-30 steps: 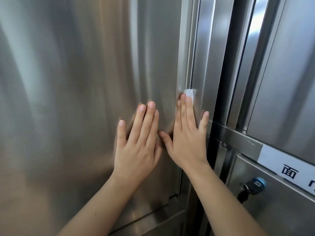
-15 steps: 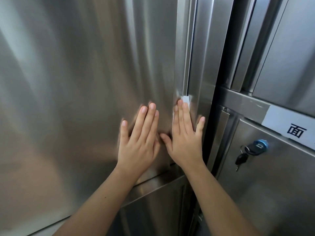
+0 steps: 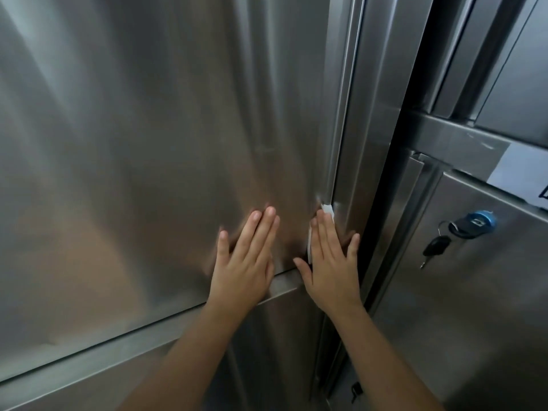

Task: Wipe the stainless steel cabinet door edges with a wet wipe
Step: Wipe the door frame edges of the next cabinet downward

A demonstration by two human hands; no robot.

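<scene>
Presently both hands lay flat on the steel cabinet door [image 3: 148, 143], fingers straight, side by side, not touching. Left hand [image 3: 247, 262] rested bare on the panel. Right hand [image 3: 330, 262] pressed the wet wipe [image 3: 327, 209] against the door's right edge [image 3: 338, 143], a white corner showing past the fingertips. Farther right: blue lock [image 3: 480, 222], key [image 3: 436, 247] hanging, white label [image 3: 522, 173] above.

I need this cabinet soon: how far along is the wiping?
Done: unclear, the steel shows no wiped trace. In hand: the right hand presses the wet wipe on the right edge; the left hand lies flat on the door. Left, probably: the bottom edge.
</scene>
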